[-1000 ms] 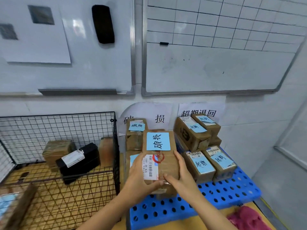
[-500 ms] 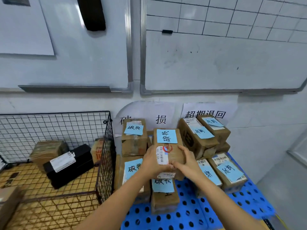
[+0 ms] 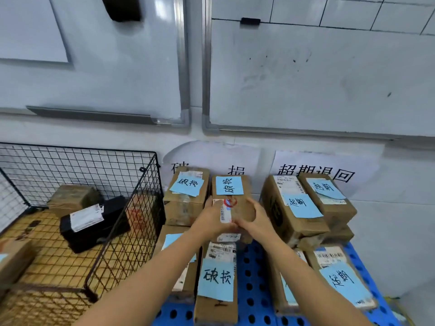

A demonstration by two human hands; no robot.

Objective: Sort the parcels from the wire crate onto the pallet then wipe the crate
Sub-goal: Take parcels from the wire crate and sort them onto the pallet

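A brown cardboard parcel [image 3: 237, 191] with a blue note and a white label is held at the back of the left stack on the blue pallet [image 3: 255, 278]. My left hand [image 3: 213, 218] grips its near left side and my right hand [image 3: 253, 221] grips its near right side. Whether it rests on the parcel beneath is unclear. The black wire crate [image 3: 146, 208] stands to the left. It holds a black parcel [image 3: 94, 222], a brown taped parcel [image 3: 73, 198] and a box [image 3: 138, 212] against its right wall.
Parcels with blue notes are stacked on the pallet: a left group [image 3: 216, 285] and a right group [image 3: 303, 208]. Paper signs [image 3: 315, 170] hang on the wall behind, with whiteboards above. Another box [image 3: 14, 257] sits at the crate's near left.
Both hands have carried the held parcel forward and away from me, from above the pallet's front to the back of the left stack. The view has moved closer to the pallet.
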